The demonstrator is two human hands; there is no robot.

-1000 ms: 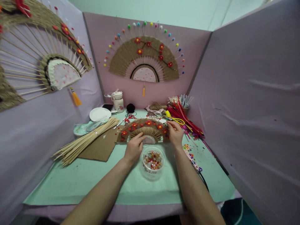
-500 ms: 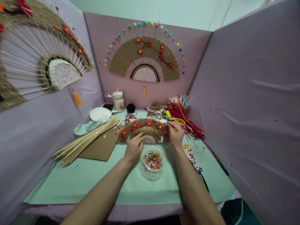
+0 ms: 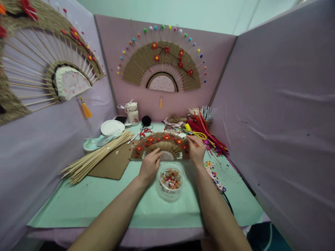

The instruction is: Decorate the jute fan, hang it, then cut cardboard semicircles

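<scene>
Behind the bead tub (image 3: pixel 170 199) lies the woven fan (image 3: pixel 164 145); probably light, stiff, fragile, best held by its lower edge (image 3: pixel 136 159). Left hand (image 3: pixel 149 166): fingers half-curled at its centre; right hand (image 3: pixel 196 149): fingers bunched at its right end; grip cannot be told.

Head camera: worn on the person's head, high at the near edge of the surface (image 3: pixel 96 204)
Facing: forward and down, toward the pink back panel (image 3: pixel 188 101)
Nearest: forearms (image 3: pixel 117 210), entering from below
Mid-view: left hand (image 3: pixel 149 164) and right hand (image 3: pixel 196 150)
Flanks: left panel (image 3: pixel 52 143), right panel (image 3: pixel 282 122)
Top: pale wall (image 3: pixel 188 17), beyond the far edge
</scene>
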